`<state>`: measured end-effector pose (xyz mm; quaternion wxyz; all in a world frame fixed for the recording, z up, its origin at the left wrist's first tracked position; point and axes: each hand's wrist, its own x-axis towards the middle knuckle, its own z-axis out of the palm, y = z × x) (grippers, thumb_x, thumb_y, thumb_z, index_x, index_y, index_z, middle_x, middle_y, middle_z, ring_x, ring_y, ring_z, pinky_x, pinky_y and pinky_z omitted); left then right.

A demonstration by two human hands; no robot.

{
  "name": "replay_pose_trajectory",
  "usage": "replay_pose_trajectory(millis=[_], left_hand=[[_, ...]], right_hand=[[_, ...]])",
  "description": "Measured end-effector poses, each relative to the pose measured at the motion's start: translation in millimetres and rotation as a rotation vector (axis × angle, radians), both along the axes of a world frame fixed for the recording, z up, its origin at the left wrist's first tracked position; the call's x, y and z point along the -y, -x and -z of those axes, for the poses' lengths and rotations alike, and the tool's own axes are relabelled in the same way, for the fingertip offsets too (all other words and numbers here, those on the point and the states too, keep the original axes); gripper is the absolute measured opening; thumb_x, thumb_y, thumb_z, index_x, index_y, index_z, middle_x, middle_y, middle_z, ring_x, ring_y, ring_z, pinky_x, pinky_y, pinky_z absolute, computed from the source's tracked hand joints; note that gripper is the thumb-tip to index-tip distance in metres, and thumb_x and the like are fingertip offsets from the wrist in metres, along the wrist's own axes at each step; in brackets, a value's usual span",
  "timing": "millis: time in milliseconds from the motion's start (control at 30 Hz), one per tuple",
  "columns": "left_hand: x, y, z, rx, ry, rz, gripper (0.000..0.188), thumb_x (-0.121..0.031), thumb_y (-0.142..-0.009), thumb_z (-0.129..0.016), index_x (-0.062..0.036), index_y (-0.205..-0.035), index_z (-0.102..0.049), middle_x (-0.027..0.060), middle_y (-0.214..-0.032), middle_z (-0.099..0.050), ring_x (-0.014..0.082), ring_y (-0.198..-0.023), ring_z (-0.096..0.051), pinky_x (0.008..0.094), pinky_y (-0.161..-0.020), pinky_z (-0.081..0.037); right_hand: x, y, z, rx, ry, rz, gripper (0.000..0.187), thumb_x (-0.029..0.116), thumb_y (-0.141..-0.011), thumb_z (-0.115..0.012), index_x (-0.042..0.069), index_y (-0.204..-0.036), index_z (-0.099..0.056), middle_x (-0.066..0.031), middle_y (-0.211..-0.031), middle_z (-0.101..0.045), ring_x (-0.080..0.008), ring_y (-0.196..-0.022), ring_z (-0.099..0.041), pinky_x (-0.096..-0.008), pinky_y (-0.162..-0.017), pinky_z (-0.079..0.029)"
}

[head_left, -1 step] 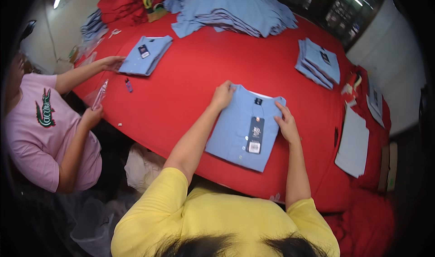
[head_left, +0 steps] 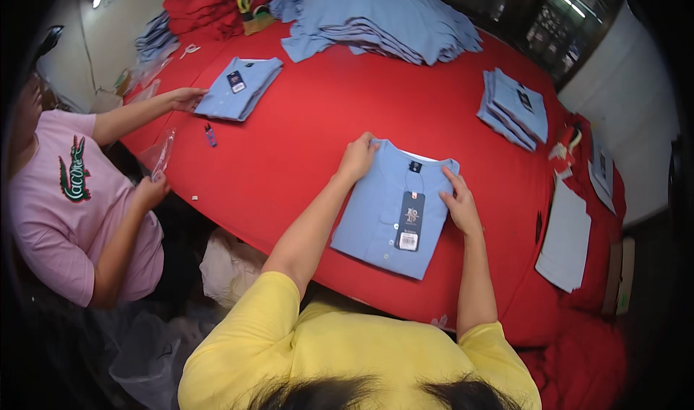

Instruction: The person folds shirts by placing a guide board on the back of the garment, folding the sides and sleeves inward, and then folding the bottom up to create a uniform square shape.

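"Shirt nearest us: folded yet?"

"Looks so: flat-folded light-blue button-front fabric shirt on the near red cloth-covered surface. The left hand meets its far-left corner, grip unclear; the right hand, fingers apart, touches the far-right one."

"Labels?"

"Dark rectangular card tag, pale lettering, white barcode sticker."

"Beyond?"

"Far right, a stack of folded light-blue garments seems done; farther, a big light-blue cloth heap looks unfolded."

Plain light blue shirt, navy tag; red tablecloth; yellow sleeve; pink T-shirt, green motif
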<state>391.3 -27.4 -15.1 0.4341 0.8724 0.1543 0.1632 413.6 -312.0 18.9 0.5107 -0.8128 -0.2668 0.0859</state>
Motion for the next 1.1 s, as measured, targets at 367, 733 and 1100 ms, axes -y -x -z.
replay_pose_trajectory(millis=[367,733,1100], left_hand=[[-185.4,25.0,-9.9,0.000,0.687,-0.233,0.025,-0.017,-0.088,-0.064,0.0000,-0.106,-0.064,0.0126,-0.108,-0.060,0.0169,-0.090,-0.064,0.0313,-0.079,-0.051],[-144.9,57.9,-7.4,0.019,-0.055,-0.067,0.017,-0.011,-0.078,-0.073,-0.0063,-0.094,-0.069,0.0026,-0.091,-0.055,0.0172,-0.079,-0.053,0.0306,-0.076,-0.048],[-154.4,37.7,17.3,0.184,0.199,-0.149,0.009,-0.010,-0.092,-0.058,-0.0016,-0.090,-0.061,0.0055,-0.093,-0.065,0.0145,-0.079,-0.061,0.0300,-0.071,-0.049]], right_hand=[[-177.4,-26.2,18.8,0.033,0.158,-0.137,0.068,-0.002,-0.082,-0.055,0.014,-0.145,-0.037,-0.0214,-0.136,-0.041,-0.0333,-0.127,-0.043,-0.0365,-0.107,-0.035],[-171.8,-32.7,29.4,-0.074,0.081,-0.094,0.066,-0.004,-0.082,-0.057,0.011,-0.144,-0.040,-0.0122,-0.120,-0.047,-0.0222,-0.113,-0.048,-0.0296,-0.100,-0.037],[-171.3,-29.4,21.9,-0.114,0.080,-0.088,0.062,-0.002,-0.083,-0.056,0.012,-0.142,-0.042,-0.0165,-0.130,-0.047,-0.0294,-0.120,-0.050,-0.0335,-0.101,-0.040]])
